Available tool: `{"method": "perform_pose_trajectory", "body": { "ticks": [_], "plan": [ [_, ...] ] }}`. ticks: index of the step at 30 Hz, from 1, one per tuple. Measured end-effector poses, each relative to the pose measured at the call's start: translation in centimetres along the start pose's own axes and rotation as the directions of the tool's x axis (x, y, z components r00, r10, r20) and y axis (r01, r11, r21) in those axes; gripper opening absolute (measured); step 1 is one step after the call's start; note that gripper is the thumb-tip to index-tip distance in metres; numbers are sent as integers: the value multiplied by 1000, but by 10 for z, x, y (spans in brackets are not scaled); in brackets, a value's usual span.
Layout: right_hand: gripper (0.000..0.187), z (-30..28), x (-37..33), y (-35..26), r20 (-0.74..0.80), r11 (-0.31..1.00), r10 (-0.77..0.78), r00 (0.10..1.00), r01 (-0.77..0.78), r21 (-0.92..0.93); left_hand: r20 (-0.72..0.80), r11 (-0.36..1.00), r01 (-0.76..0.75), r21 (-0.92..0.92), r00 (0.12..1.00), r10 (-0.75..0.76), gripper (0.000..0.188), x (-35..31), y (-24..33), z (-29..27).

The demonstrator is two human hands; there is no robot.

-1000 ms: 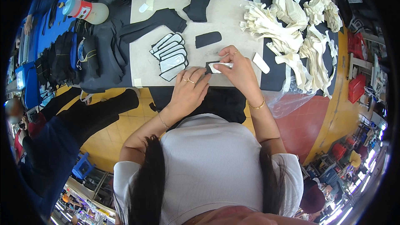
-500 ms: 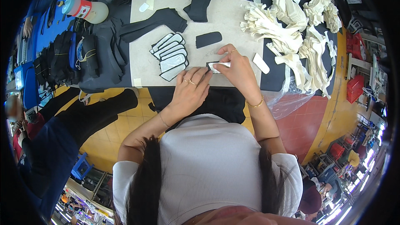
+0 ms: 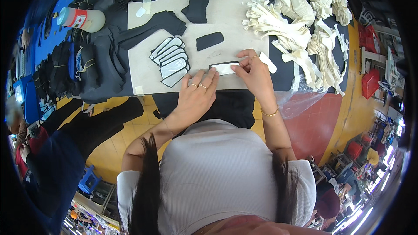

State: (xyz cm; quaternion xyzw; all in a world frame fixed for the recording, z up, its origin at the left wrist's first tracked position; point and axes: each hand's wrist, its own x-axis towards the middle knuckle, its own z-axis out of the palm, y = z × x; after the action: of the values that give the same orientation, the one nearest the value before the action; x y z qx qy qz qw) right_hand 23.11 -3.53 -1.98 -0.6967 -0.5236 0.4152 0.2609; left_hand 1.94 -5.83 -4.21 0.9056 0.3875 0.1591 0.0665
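A white strip lies over a small black fabric piece, whose dark edge shows along the top. Fingertips of my left hand, stretched out flat, rest at the strip's left end. Thumb and fingers of my right hand pinch its right end. To the left, several black fabric pieces with white tops lie fanned in an overlapping row. A bare black fabric piece, rounded at one end, sits just beyond my hands. Close to my right hand is a loose white piece, partly hidden by the fingers.
Pale board covers the work area. Cream fabric bundles pile up at right, above a clear plastic bag. Dark fabric and a bottle with a red label stand left. Another person's dark-clothed leg is at left.
My right hand has lowered its end of the white strip, which now lies flatter along the black piece. The whole table view has shifted slightly left.
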Motion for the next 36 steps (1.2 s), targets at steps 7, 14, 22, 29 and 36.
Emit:
{"method": "perform_pose_trajectory", "body": {
  "ticks": [7, 14, 22, 29, 36],
  "plan": [
    [31, 4, -1, 2, -53, 998, -48, 997, 45, -51, 39, 1000, 24, 1, 999, -24, 51, 1, 2, -2],
    [30, 15, -6, 3, -153, 966, -182, 971, 148, -212, 19, 1000, 11, 14, 1000, -11, 51, 2, 1, -1],
    [18, 16, -11, 16, -238, 834, -272, 932, 105, -542, 8, 999, 30, -37, 1000, -30, 43, 7, 1, -2],
    [22, 2, -17, 16, -172, 915, -298, 939, 230, -331, -55, 932, 200, -303, 972, -227, 41, 30, -4, 3],
    [33, -4, -5, 11, -49, 870, -330, 943, 284, -404, 26, 914, 255, -315, 965, -261, 40, 40, -5, 1]
  ]
}}
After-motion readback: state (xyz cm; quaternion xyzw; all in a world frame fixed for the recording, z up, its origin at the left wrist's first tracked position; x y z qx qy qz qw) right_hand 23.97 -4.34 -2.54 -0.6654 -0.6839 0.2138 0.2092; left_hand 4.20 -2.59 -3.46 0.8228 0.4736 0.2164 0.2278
